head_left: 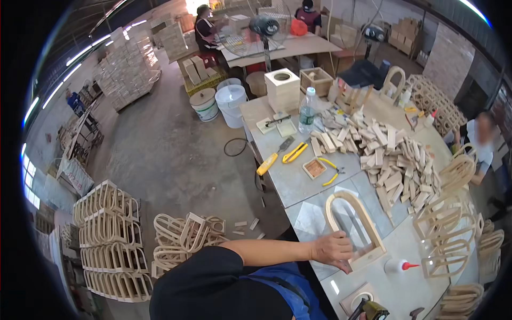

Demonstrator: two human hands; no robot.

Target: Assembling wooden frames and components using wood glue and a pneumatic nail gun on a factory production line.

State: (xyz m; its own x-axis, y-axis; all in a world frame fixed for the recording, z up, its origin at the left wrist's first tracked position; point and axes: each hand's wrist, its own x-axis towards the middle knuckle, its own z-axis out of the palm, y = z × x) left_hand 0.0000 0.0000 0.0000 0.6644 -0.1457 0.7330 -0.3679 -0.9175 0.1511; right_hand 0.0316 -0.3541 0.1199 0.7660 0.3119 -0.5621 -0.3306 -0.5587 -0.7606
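Note:
An arched wooden frame [373,237] lies on the tiled tabletop, its curved end pointing away from me. My left hand [332,248] grips its near left side, fingers curled over the wood. At the lower edge, only a sliver of my right hand [363,317] shows, around a dark tool with an olive-coloured body [375,310]; its kind is cut off by the picture's edge. Beside that tool sits a square wooden piece with a round hole [349,303]. A white glue bottle with a red tip [394,266] is just right of the frame's straight end.
A heap of small wooden blocks [392,154] covers the table's far right. Yellow-handled pliers [332,173], a scraper [272,160] and a water bottle [307,112] lie or stand beyond the frame. Arched frames [445,229] stack along the right; more [113,240] stand on the floor at left.

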